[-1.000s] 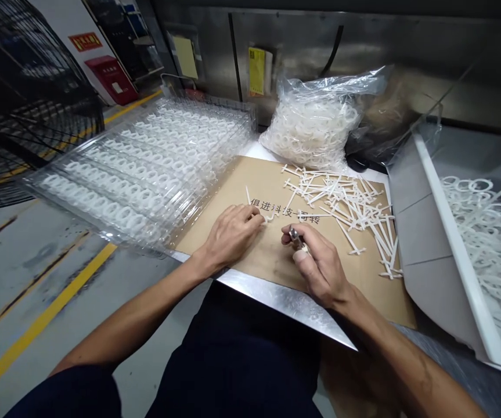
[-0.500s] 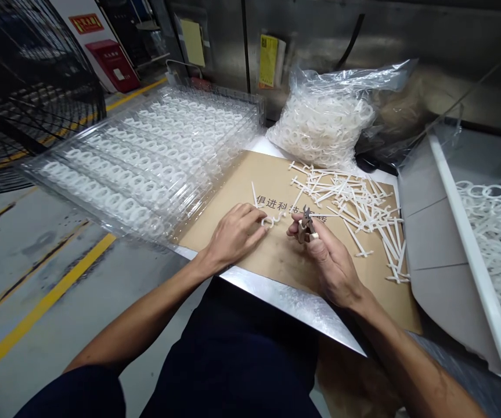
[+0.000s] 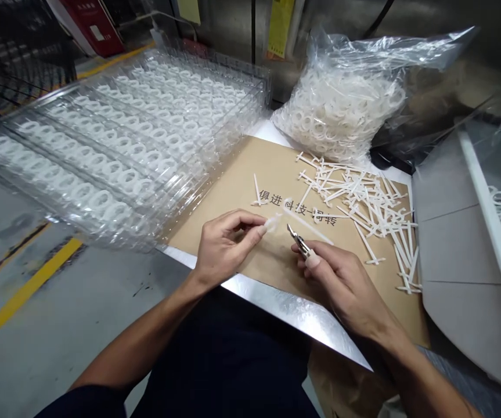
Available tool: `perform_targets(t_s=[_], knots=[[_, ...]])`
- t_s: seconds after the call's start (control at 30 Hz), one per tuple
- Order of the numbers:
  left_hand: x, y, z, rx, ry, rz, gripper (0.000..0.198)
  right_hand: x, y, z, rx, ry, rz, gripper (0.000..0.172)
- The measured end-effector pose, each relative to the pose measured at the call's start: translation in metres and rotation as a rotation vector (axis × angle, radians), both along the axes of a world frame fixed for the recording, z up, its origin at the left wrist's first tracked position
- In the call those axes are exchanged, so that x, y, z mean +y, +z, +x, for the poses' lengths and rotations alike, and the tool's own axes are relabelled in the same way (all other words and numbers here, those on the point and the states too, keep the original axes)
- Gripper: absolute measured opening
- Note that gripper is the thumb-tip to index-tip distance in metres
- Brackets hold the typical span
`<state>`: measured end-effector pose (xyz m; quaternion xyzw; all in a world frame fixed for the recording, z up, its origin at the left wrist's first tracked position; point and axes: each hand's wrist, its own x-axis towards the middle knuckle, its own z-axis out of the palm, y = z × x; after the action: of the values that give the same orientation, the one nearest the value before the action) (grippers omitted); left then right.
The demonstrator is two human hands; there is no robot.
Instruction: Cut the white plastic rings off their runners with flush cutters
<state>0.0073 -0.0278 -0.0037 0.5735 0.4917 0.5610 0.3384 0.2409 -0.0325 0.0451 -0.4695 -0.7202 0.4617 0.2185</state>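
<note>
My left hand point(image 3: 226, 249) pinches a small white plastic piece point(image 3: 271, 223) between thumb and fingertip, just above a brown cardboard sheet point(image 3: 271, 168). My right hand point(image 3: 341, 284) is shut around small metal side cutters point(image 3: 298, 241), whose tips point up and left toward that piece, a short gap apart. A long white plastic sprue point(image 3: 309, 225) lies on the cardboard just past the cutters. To the right sits a loose pile of white plastic runners point(image 3: 363, 203). Another thin runner point(image 3: 257, 190) lies near the printed Chinese characters.
Stacked clear trays of white rings point(image 3: 123, 151) stand left of the cardboard. A plastic bag of white rings point(image 3: 337, 110) sits behind it. A grey bin with a white rim point(image 3: 489, 232) holds more rings at right. The steel table edge point(image 3: 285, 305) runs in front.
My left hand has lifted the small white piece off the cardboard. My right hand has turned the cutters, tips now toward that piece. The whole view has shifted closer and tilted.
</note>
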Motion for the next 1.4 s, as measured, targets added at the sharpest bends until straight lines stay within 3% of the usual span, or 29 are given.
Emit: perform_targets(t_s=[0.3, 0.5, 0.63, 0.83, 1.4], knots=[[0.009, 0.004, -0.002, -0.334, -0.024, -0.281, 0.014, 0.006, 0.001, 0.001, -0.072, 0.036, -0.006, 0.04], [0.006, 0.009, -0.007, -0.842, -0.137, -0.39, 0.018, 0.002, 0.003, 0.002, -0.003, 0.042, -0.134, 0.045], [0.0, 0.016, -0.003, -1.029, -0.22, -0.461, 0.022, -0.001, 0.002, -0.001, 0.08, 0.062, -0.206, 0.044], [-0.007, 0.019, 0.006, -1.094, -0.279, -0.508, 0.025, -0.003, 0.002, -0.006, 0.105, 0.087, -0.203, 0.046], [-0.009, 0.016, 0.007, -1.064, -0.289, -0.531, 0.026, -0.005, 0.0, -0.008, 0.116, 0.09, -0.201, 0.046]])
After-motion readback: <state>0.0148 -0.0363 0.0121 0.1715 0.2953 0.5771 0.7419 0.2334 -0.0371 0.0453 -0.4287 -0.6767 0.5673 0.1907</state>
